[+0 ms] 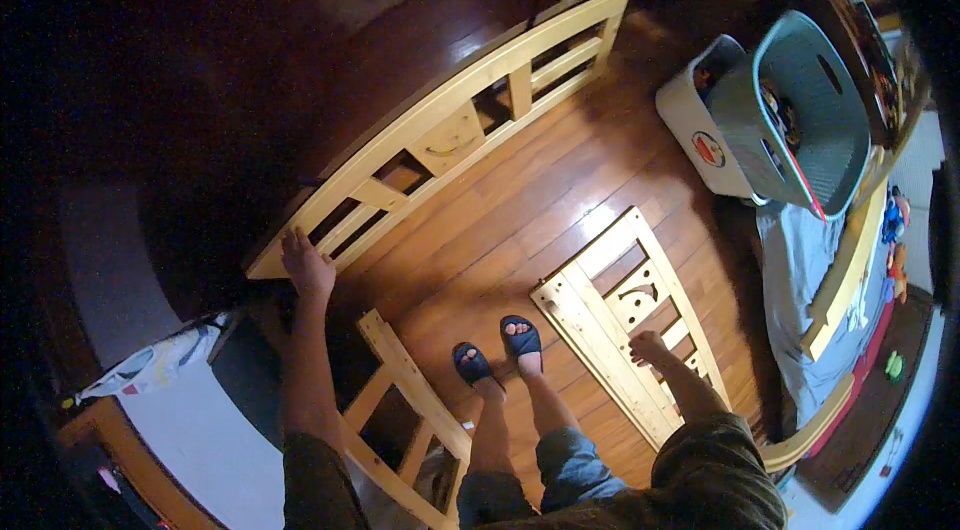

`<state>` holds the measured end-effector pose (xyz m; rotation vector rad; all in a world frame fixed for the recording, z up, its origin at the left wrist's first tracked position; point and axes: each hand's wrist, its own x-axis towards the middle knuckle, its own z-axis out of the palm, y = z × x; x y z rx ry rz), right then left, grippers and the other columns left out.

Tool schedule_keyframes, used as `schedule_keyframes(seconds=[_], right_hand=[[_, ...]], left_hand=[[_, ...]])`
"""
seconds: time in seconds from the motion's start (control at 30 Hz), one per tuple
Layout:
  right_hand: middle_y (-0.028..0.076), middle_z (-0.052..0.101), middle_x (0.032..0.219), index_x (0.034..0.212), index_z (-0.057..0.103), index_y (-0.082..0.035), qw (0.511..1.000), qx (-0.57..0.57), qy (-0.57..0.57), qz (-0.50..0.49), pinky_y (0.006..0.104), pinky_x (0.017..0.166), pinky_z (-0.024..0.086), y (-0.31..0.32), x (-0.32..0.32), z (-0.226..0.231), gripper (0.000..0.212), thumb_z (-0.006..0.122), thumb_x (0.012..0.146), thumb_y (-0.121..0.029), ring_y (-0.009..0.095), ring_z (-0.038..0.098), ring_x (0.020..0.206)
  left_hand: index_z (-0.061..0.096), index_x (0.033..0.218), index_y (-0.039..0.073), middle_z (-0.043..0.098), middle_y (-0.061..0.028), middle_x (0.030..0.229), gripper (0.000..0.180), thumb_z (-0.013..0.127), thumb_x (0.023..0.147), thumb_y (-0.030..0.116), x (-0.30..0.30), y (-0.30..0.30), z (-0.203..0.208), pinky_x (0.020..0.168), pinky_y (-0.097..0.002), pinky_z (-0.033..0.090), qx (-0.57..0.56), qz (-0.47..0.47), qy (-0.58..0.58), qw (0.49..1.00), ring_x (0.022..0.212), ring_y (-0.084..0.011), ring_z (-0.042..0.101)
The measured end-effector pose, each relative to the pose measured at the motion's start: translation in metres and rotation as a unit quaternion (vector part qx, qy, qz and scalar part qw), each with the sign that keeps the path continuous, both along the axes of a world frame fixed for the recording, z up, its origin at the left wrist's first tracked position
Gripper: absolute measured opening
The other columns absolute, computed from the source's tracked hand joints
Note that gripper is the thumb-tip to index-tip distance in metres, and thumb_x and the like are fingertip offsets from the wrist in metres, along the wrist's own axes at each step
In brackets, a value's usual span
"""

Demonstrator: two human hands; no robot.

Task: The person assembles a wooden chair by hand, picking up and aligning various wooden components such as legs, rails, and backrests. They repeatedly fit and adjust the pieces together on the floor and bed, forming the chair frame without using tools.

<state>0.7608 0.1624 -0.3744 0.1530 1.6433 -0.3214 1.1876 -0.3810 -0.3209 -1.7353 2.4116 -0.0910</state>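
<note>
My left hand [307,263] grips the near left end of a long pale wooden panel [372,171], its fingers over the upper rail. The panel is slatted, with a curved smile cut into its middle board. My right hand [651,348] has curled fingers and is over a smaller slatted wooden panel [590,315], with nothing visible in it; whether it touches the wood I cannot tell. Dots and a smile are cut into this panel too. By my left leg stands a wooden frame [410,380] with slanted slats.
A grey-green laundry basket [810,110] and a white bin [700,130] stand at the far right. Beside them are blue-grey fabric [800,280], a loose wooden rail [850,275] and small toys [897,270]. A white surface [205,420] is at the left. My slippered feet [520,335] are on the wooden floor [450,265].
</note>
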Motion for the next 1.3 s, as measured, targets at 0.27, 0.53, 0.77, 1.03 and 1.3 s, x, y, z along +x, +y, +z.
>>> schedule_keyframes(seconds=[0.27,0.53,0.77,1.03,1.3], right_hand=[[0.008,0.062,0.063,0.083,0.061,-0.002,0.949,-0.05,0.18,0.252,0.0283,0.048,0.05,0.14,0.087,0.072,0.022,0.056,0.079,-0.023,0.015,0.06,0.052],[0.01,0.06,0.064,0.075,0.061,-0.003,0.992,0.021,0.111,-0.064,0.0334,0.05,0.048,0.237,0.242,0.165,0.017,0.057,0.075,-0.02,0.022,0.06,0.059],[0.02,0.063,0.08,0.089,0.063,-0.002,0.968,0.017,0.244,-0.052,0.043,0.07,0.048,0.28,0.359,0.273,0.035,0.054,0.075,-0.032,0.037,0.061,0.076],[0.017,0.064,0.069,0.074,0.064,0.003,0.924,0.061,0.221,-0.308,0.0363,0.052,0.051,0.373,0.449,0.303,0.034,0.058,0.073,-0.03,0.024,0.063,0.054],[0.02,0.064,0.071,0.075,0.065,0.005,0.868,0.185,0.253,-0.386,0.041,0.059,0.05,0.474,0.438,0.3,0.043,0.061,0.073,-0.038,0.031,0.064,0.068]], left_hand=[[0.043,0.119,-0.007,0.039,-0.027,0.126,0.053,0.061,0.072,0.011,-0.044,0.157,0.044,0.103,-0.0443,0.027,0.146,-0.005,0.097,0.985,0.12,-0.04,0.033],[0.061,0.089,-0.001,0.058,-0.0242,0.098,0.029,0.058,0.07,0.022,-0.018,0.346,0.109,0.089,-0.0445,0.039,0.412,-0.114,-0.039,0.903,0.1,-0.0361,0.051],[0.065,0.085,0.003,0.062,-0.019,0.092,0.032,0.059,0.068,0.029,0.002,0.403,0.185,0.085,-0.0437,0.042,0.456,-0.261,-0.067,0.848,0.093,-0.0356,0.054],[0.067,0.084,0.001,0.064,-0.0194,0.093,0.032,0.056,0.071,0.029,-0.056,0.348,0.2,0.08,-0.0386,0.048,0.354,-0.263,-0.196,0.876,0.089,-0.032,0.062],[0.067,0.081,0.002,0.066,-0.0158,0.084,0.026,0.057,0.073,0.025,-0.238,0.445,0.263,0.073,-0.0368,0.049,0.332,-0.25,-0.011,0.909,0.082,-0.0269,0.064]])
